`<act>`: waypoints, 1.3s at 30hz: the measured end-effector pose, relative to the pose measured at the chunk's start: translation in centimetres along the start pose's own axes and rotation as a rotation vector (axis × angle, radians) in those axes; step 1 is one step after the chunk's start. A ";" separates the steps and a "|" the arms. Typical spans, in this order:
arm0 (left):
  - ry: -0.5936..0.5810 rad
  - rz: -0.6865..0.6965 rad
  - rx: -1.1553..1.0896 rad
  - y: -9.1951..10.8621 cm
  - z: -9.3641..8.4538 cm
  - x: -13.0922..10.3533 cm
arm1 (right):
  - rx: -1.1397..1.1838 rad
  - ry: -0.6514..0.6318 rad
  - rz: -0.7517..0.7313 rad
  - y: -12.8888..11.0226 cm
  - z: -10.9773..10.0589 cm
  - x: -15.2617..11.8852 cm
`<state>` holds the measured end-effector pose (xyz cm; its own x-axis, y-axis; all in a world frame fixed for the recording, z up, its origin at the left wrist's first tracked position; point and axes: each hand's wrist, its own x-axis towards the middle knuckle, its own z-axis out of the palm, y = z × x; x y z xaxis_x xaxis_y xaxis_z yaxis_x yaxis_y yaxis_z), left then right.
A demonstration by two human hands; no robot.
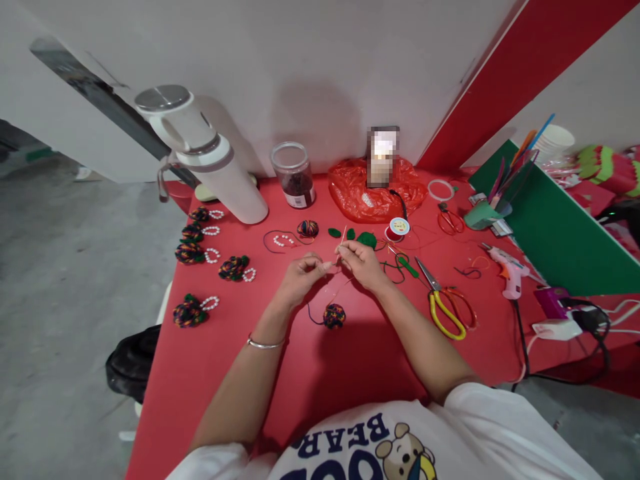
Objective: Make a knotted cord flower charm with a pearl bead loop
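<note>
My left hand (304, 277) is closed in a pinch near the middle of the red table (300, 373), with a thin thread at its fingertips. Just to its right, my right hand (361, 263) pinches a slim needle (343, 236) that points up and away. Below the hands lies a multicoloured yarn ball (334, 316), with a thin thread running near it. Beyond them are a second yarn ball (307, 229), a pearl strand (284, 240), green leaf pieces (335, 233), a green ball (367, 240) and a red thread spool (397, 229).
Yarn pieces with pearl loops (189, 311) line the left. A white bottle (227, 177), a jar (293, 177) and a red plastic bag (350, 193) stand or lie at the back. Yellow-handled scissors (445, 313), a crochet hook (409, 267) and a pink glue gun (513, 273) lie right.
</note>
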<state>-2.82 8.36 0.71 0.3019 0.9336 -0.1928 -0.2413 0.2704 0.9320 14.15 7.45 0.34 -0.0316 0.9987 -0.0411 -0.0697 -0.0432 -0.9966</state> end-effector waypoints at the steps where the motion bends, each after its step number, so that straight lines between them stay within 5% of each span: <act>1: 0.022 0.026 -0.042 0.2 -0.1 0.1 | 0.007 0.004 0.002 -0.1 0.0 0.0; 10: -0.003 -0.057 -0.442 0.3 1.0 0.3 | -0.134 -0.053 -0.071 0.0 0.8 -0.3; 16: -0.069 -0.050 -0.012 0.1 0.6 0.0 | -0.208 -0.064 -0.095 0.1 0.3 -0.1; 20: -0.013 0.051 0.284 -0.2 0.7 0.0 | -0.276 -0.087 -0.102 -0.1 0.1 -0.1; 32: -0.027 0.009 0.139 0.2 1.0 -0.4 | -0.135 -0.065 -0.019 -0.7 -0.2 0.0; 39: -0.056 0.095 0.251 0.0 1.1 -0.5 | 0.019 -0.135 0.109 -0.5 -0.7 0.0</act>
<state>-1.94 7.61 1.16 0.3410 0.9357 -0.0905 -0.0363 0.1093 0.9933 14.84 7.48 0.78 -0.1737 0.9751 -0.1380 -0.0772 -0.1531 -0.9852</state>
